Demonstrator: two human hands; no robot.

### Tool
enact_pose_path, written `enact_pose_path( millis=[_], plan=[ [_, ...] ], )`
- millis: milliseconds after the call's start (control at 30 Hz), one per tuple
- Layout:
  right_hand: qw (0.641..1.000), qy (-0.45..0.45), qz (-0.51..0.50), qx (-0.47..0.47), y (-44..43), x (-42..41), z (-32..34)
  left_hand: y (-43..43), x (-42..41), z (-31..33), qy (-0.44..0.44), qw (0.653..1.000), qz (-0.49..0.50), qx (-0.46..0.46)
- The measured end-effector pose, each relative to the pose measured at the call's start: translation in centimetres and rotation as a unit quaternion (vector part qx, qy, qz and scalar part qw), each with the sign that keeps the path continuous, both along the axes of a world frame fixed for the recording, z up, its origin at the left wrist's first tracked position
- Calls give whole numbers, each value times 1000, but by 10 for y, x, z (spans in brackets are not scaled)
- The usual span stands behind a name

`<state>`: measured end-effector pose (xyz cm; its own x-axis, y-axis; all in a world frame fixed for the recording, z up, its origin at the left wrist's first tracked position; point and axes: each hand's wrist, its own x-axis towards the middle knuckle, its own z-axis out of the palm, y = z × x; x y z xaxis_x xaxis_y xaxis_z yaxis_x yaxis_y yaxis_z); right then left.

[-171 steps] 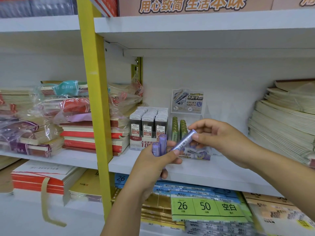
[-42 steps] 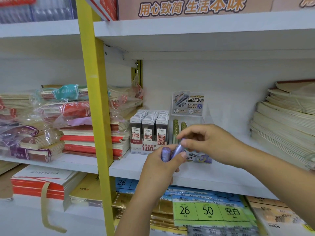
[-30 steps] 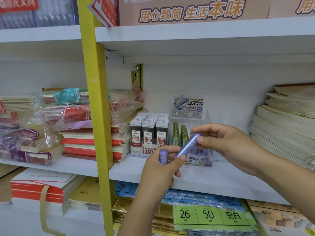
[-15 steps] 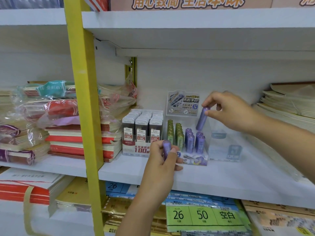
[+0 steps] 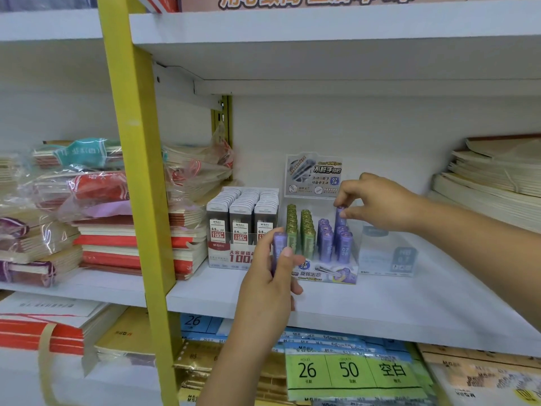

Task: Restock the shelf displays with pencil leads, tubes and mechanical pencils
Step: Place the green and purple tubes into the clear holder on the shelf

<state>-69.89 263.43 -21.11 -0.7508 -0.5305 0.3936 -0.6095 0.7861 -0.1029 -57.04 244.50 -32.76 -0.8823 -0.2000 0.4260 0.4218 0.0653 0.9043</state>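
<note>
While right hand [image 5: 377, 205] pinches one purple tube [image 5: 340, 215] in display tray [image 5: 330, 277], left hand [image 5: 269, 285] grips second tube [image 5: 279, 244], two green rows [image 5: 306, 230]

You have one view only, from the wide-angle camera on your head. It faces straight into the white middle shelf [image 5: 380, 312] and tips slightly down, so the underside of the upper shelf [image 5: 322, 54] fills the top and a green price label [image 5: 348, 373] one level lower shows along the bottom. You stand close: your left hand [image 5: 269, 288] rises from the bottom edge and your right hand [image 5: 377, 203] enters from the right, meeting at the lead-tube display [image 5: 325, 276] near frame centre. The yellow upright [image 5: 140, 171] slants down the left side.
</note>
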Motion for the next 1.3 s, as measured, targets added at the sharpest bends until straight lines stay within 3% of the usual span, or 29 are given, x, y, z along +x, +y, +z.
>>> enact_pose_path(
  millis=[233, 367, 433, 533, 633, 900, 1033, 1133, 1233, 1300],
  plan=[
    [999, -22, -16, 47, 3, -6, -9, -6, -4, -3, -46, 998, -26, 20],
    [995, 38, -14, 89, 1, 1, -4, -7, -1, -3, -39, 998, -37, 43],
    [997, 73, 13, 1, -3, 17, -1, -8, 2, 0, -24, 998, -37, 50],
    [978, -74, 111, -163, -16, 57, -2, -9, 5, 4, -5, 999, -37, 33],
    [947, -205, 159, -189, -29, 85, -12, -6, 7, 6, -2, 999, -49, 18],
    [909, -232, 135, -319, -19, 93, -14, -12, 13, 8, -12, 997, -59, 43],
    [862, -295, 148, -385, -22, 91, -21, -6, 10, 6, 1, 1000, -2, 3],
    [870, -239, 132, -410, -26, 82, -17, -1, 6, 3, 23, 994, 62, -88],
    [905, -63, 87, -411, -21, 58, -2, 1, 2, -3, 69, 953, 147, -254],
    [938, 23, 52, -343, -18, 41, 6, 3, -2, -7, 93, 929, 169, -315]
  ],
)
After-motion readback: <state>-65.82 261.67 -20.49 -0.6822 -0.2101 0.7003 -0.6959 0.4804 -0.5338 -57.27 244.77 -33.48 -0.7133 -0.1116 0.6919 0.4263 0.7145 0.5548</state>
